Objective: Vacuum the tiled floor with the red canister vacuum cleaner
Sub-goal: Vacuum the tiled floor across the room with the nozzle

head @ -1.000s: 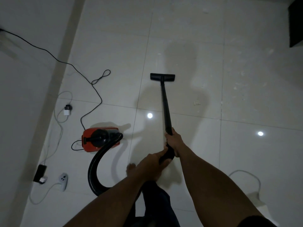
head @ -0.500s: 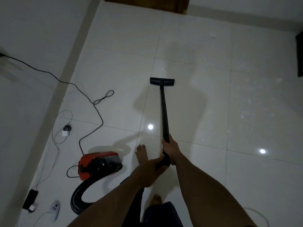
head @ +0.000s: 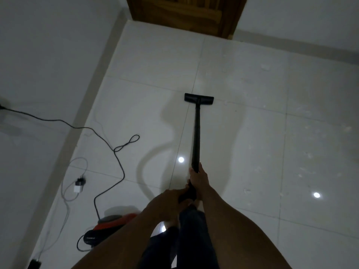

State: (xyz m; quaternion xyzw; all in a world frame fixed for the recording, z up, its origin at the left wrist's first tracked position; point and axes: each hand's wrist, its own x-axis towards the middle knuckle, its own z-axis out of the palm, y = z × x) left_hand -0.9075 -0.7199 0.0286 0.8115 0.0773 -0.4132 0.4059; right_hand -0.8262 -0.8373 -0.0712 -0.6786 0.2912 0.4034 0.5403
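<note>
From the floor nozzle (head: 199, 99) at the wand's (head: 196, 136) end, the tiled floor (head: 272, 152) lies open from 12 round to 5 o'clock. A wooden door (head: 184, 14) closes it off at 12. At 7 to 8 o'clock a black power cord (head: 118, 164) loops over the tiles. A white charger and cable (head: 78, 188) lie beyond it, near the left wall (head: 48, 55). The red canister (head: 114, 223) sits at 7 o'clock.

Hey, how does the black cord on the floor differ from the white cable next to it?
The black cord is dark and looks thicker; the white cable is pale and thin. The black cord runs from the left wall, twists into a small loop, then reaches the red vacuum; the white cable curls beside a white plug. Both lie loose on the tiled floor.
</note>
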